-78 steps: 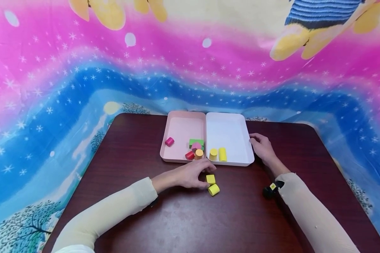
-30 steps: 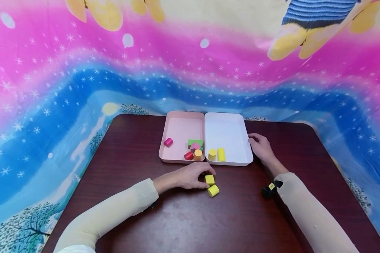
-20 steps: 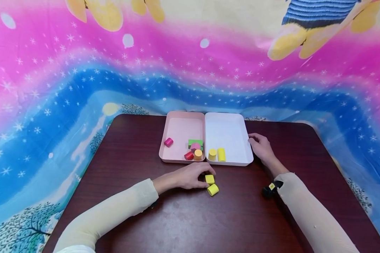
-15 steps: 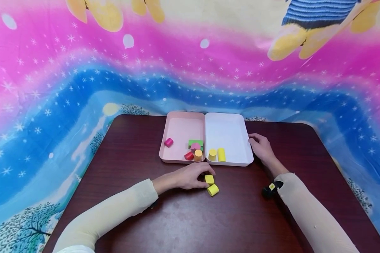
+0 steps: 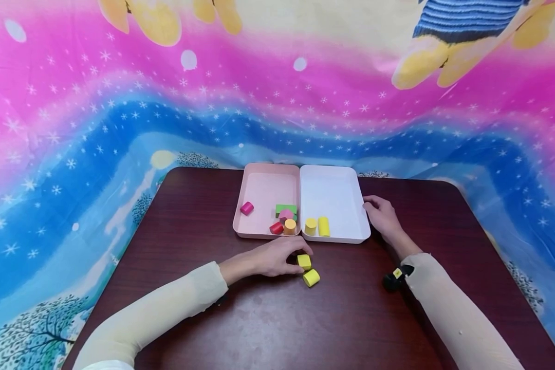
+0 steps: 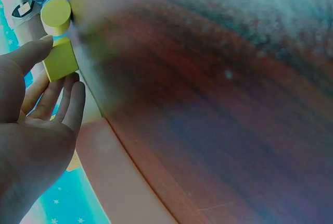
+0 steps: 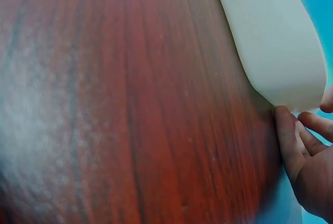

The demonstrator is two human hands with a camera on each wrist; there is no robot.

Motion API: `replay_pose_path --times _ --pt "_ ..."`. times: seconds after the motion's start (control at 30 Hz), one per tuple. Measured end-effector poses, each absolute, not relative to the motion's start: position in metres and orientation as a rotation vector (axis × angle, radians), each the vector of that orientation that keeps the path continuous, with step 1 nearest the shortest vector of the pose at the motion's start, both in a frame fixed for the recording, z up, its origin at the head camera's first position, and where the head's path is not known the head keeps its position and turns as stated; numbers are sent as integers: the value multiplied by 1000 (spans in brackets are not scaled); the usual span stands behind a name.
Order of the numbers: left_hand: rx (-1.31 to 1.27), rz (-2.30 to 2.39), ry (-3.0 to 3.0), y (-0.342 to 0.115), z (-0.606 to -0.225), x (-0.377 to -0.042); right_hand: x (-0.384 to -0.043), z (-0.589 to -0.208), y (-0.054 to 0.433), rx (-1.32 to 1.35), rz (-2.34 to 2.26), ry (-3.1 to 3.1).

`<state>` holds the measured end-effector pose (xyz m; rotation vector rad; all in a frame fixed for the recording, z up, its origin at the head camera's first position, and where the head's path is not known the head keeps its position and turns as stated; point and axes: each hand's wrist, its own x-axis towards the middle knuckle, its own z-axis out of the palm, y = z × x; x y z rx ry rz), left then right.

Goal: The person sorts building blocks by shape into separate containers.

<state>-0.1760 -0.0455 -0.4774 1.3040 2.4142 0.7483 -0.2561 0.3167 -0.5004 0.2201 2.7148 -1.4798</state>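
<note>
My left hand point(image 5: 277, 257) is in front of the trays, its thumb and fingers pinching a yellow cube block point(image 5: 303, 262). In the left wrist view the thumb lies on one side of the cube point(image 6: 61, 60) and fingers on the other. A short yellow cylinder block point(image 5: 311, 278) lies just beside the cube, towards the table's front. My right hand point(image 5: 383, 216) is at the right side of the white tray point(image 5: 335, 190), fingertips against its outer wall. In the right wrist view its fingers point(image 7: 285, 125) meet the tray's corner, loosely extended.
Against the white tray's left side stands a pink tray point(image 5: 270, 185). It holds a magenta cylinder point(image 5: 247, 208), a green block point(image 5: 285, 208), a red cylinder point(image 5: 276, 227), an orange cylinder point(image 5: 290, 226) and others. Two yellow cylinders point(image 5: 324, 226) are in the white tray. A patterned cloth hangs behind.
My left hand and the yellow cube have shifted slightly left, widening the gap from the nearby yellow cylinder. The right hand stays at the white tray.
</note>
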Motion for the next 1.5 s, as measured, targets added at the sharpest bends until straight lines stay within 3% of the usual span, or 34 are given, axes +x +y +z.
replay_pose_path --times 1.5 --pt "1367 918 2451 -35 -446 -184 -257 -503 317 215 -1468 2718"
